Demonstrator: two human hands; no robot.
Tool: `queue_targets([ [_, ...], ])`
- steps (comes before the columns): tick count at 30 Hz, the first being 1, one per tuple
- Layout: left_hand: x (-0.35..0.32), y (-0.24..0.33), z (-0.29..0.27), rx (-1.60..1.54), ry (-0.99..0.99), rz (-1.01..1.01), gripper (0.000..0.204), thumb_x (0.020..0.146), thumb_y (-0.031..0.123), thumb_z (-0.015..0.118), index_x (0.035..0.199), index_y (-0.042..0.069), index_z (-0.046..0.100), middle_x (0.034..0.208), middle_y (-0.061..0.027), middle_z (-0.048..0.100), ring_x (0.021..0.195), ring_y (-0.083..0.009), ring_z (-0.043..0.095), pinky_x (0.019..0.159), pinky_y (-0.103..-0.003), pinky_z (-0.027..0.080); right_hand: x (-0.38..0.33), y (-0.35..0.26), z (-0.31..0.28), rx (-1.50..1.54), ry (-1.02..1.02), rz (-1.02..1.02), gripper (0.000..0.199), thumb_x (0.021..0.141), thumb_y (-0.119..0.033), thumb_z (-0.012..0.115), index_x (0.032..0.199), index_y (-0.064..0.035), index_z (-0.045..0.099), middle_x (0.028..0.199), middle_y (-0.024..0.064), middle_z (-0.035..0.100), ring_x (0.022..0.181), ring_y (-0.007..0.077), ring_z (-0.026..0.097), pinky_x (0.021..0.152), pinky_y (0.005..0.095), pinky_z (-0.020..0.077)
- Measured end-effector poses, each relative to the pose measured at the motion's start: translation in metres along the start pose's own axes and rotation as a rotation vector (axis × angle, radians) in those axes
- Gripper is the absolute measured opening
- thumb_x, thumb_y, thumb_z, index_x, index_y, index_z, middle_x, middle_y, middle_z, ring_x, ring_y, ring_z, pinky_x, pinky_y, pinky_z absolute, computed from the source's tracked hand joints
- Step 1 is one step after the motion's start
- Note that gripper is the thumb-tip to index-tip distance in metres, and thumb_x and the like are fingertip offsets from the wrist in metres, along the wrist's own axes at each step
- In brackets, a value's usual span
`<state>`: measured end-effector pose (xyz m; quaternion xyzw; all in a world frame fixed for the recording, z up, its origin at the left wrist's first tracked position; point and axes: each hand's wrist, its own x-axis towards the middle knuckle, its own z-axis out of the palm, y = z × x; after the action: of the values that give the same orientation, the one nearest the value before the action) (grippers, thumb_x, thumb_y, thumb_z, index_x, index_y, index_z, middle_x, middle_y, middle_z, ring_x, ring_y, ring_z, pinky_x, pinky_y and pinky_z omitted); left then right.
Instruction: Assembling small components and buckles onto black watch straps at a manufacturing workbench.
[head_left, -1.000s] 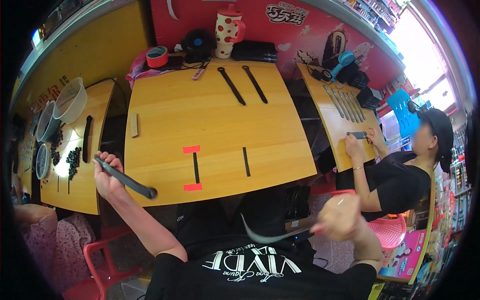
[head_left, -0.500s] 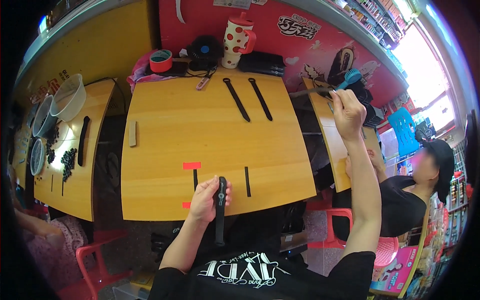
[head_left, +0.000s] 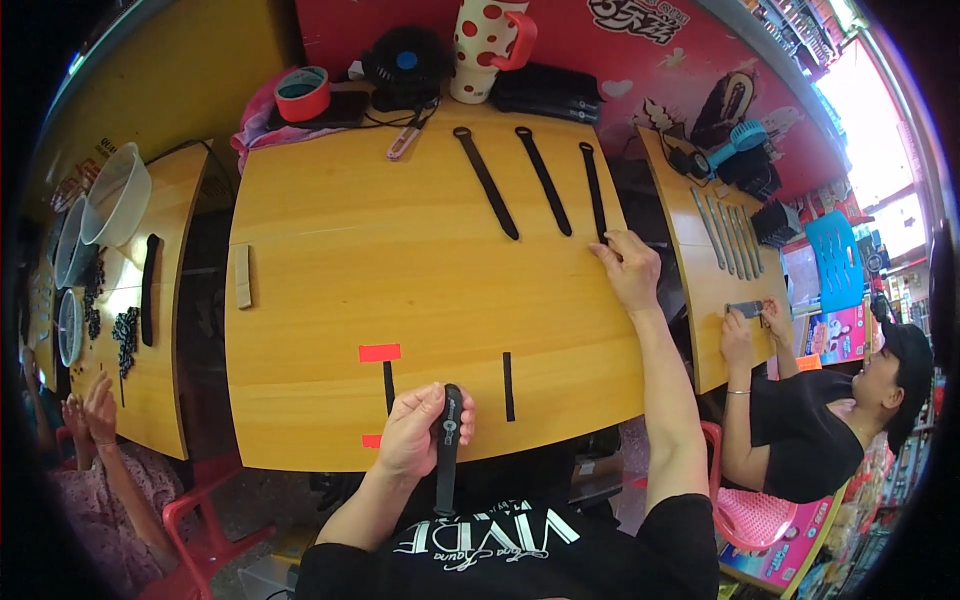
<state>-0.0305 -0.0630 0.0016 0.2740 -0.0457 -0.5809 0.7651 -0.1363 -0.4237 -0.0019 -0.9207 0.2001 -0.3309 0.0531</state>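
My left hand [head_left: 412, 432] is closed around a black strap bundle [head_left: 449, 430] with pale printing, held upright over the table's near edge. At the far right of the wooden table [head_left: 330, 220], my right hand [head_left: 628, 268] pinches the lower end of a black strap [head_left: 592, 180] with a ring-shaped end pointing away from me. To its left lie a second black strap [head_left: 545, 182] and a third black strap [head_left: 487, 185], side by side and slightly slanted. Closer to me, a short black strip [head_left: 508, 386] lies on the tabletop, and another black strip [head_left: 389, 388] runs between red tape pieces [head_left: 380, 352].
Along the back stand a red tape roll [head_left: 301, 95], a black fan [head_left: 405, 62], a dotted tumbler [head_left: 480, 50] and a black pouch [head_left: 545, 92]. A beige block [head_left: 243, 276] lies at left. Co-workers sit at both side tables; one handles a grey strip [head_left: 744, 309].
My right hand has come down from the raised position at right and laid a third strap beside the other two. My left hand still holds its bundle. The view has shifted slightly.
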Motion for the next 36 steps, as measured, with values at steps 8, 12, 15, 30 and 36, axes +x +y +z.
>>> queue_targets([
  [8, 0.001, 0.002, 0.009, 0.050, 0.053, 0.020, 0.038, 0.105, 0.028, 0.039, 0.098, -0.004, 0.059, 0.083, -0.0128, 0.061, 0.061, -0.0161, 0.061, 0.051, -0.025, 0.051, -0.011, 0.011, 0.003, -0.146, 0.242, 0.012, 0.011, 0.083, -0.012, 0.069, 0.081, -0.0035, 0.063, 0.080, 0.0126, 0.065, 0.067, 0.0309, 0.065, 0.055, 0.0375, 0.0490],
  [12, -0.001, 0.000, 0.002, 0.120, -0.041, -0.018, 0.038, 0.106, 0.029, 0.039, 0.103, -0.003, 0.060, 0.081, -0.0097, 0.063, 0.055, -0.0132, 0.061, 0.045, -0.023, 0.050, -0.033, -0.034, -0.030, -0.116, -0.133, 0.210, 0.011, 0.082, -0.013, 0.068, 0.085, -0.0024, 0.066, 0.083, 0.0156, 0.067, 0.072, 0.0355, 0.065, 0.062, 0.0429, 0.0503],
  [15, -0.006, -0.006, 0.002, 0.192, -0.081, 0.015, 0.037, 0.105, 0.029, 0.040, 0.106, -0.003, 0.060, 0.080, -0.0086, 0.063, 0.055, -0.0128, 0.060, 0.046, -0.023, 0.050, -0.049, -0.101, -0.078, 0.184, -0.452, 0.305, 0.018, 0.083, -0.011, 0.067, 0.096, 0.0013, 0.067, 0.088, 0.0187, 0.068, 0.079, 0.0348, 0.066, 0.068, 0.0388, 0.0508],
  [30, -0.035, -0.036, 0.008, 0.061, -0.141, -0.037, 0.033, 0.104, 0.024, 0.043, 0.109, -0.004, 0.059, 0.084, -0.0112, 0.062, 0.052, -0.0159, 0.058, 0.042, -0.023, 0.046, -0.131, -0.250, -0.106, 0.324, -0.147, 0.100, 0.016, 0.082, -0.004, 0.067, 0.098, -0.0045, 0.065, 0.074, 0.0097, 0.056, 0.063, 0.0278, 0.061, 0.052, 0.0359, 0.0466],
  [36, -0.037, -0.037, 0.010, 0.062, -0.165, -0.049, 0.033, 0.105, 0.024, 0.042, 0.110, -0.004, 0.059, 0.084, -0.0107, 0.062, 0.055, -0.0155, 0.058, 0.044, -0.023, 0.047, -0.138, -0.259, -0.104, 0.238, -0.097, 0.097, 0.017, 0.079, 0.000, 0.068, 0.096, -0.0029, 0.066, 0.073, 0.0104, 0.057, 0.061, 0.0276, 0.061, 0.051, 0.0355, 0.0461],
])
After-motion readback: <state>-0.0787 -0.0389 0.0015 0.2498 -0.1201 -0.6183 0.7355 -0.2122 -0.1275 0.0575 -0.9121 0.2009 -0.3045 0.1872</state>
